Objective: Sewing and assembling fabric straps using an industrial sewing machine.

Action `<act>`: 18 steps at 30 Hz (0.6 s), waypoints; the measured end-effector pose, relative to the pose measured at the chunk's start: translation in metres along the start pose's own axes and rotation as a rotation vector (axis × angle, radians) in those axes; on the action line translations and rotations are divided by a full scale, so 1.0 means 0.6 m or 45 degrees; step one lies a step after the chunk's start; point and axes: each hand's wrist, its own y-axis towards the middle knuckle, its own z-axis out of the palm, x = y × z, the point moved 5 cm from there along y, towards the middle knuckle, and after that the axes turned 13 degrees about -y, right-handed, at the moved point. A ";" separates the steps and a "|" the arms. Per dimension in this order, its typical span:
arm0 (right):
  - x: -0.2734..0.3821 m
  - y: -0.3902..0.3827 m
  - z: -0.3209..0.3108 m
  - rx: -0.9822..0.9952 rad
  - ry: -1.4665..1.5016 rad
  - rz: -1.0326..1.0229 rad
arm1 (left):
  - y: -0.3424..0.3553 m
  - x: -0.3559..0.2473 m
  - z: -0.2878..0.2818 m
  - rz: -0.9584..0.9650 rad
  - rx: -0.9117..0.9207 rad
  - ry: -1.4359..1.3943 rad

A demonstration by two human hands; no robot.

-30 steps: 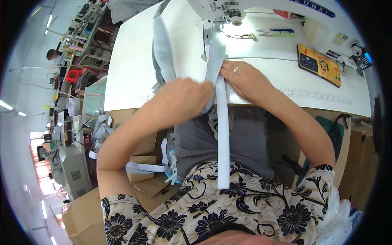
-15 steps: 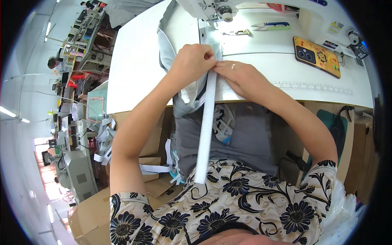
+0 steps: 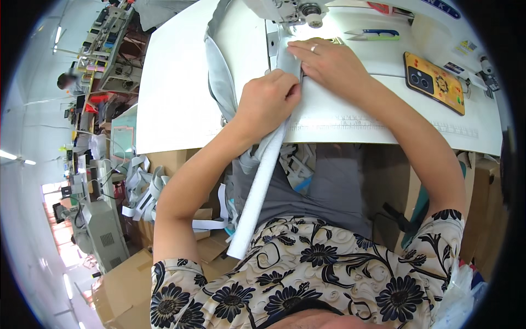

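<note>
Head view: I see my left hand (image 3: 267, 102) closed on a white strip (image 3: 262, 186) at the bench (image 3: 181, 88) edge, pinching it against grey fabric (image 3: 222, 82). My right hand (image 3: 329, 63) lies flat, fingers pressing the strip just below the sewing machine (image 3: 287, 10). The strip runs down to my lap. Snips (image 3: 372, 35) and a phone (image 3: 435, 82) lie right.

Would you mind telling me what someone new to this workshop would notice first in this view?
Most striking is the long white strip running from the person's lap up onto the white table, where the left hand and right hand press it flat in front of the sewing machine. To the right lies a phone in an orange case, with small snips near the table's far edge.
</note>
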 end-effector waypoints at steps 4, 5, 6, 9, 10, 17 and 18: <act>-0.013 -0.003 0.030 0.269 -0.086 -0.044 | 0.000 -0.010 0.001 0.096 0.029 0.183; -0.014 -0.007 0.027 0.278 -0.083 -0.051 | 0.003 -0.010 -0.011 0.091 -0.032 0.104; -0.015 -0.012 0.020 0.247 -0.106 -0.041 | 0.007 -0.009 -0.024 0.087 -0.092 0.025; -0.003 -0.011 0.010 0.233 -0.141 -0.052 | 0.022 0.055 -0.053 -0.478 -0.050 -0.113; -0.002 -0.012 0.010 0.246 -0.162 -0.076 | 0.036 0.051 -0.057 -0.488 -0.053 -0.123; 0.002 -0.024 -0.006 0.318 -0.116 0.011 | 0.035 0.046 -0.013 -0.469 0.140 -0.055; 0.004 -0.026 -0.007 0.324 -0.111 0.020 | 0.028 0.037 -0.014 -0.395 0.051 -0.014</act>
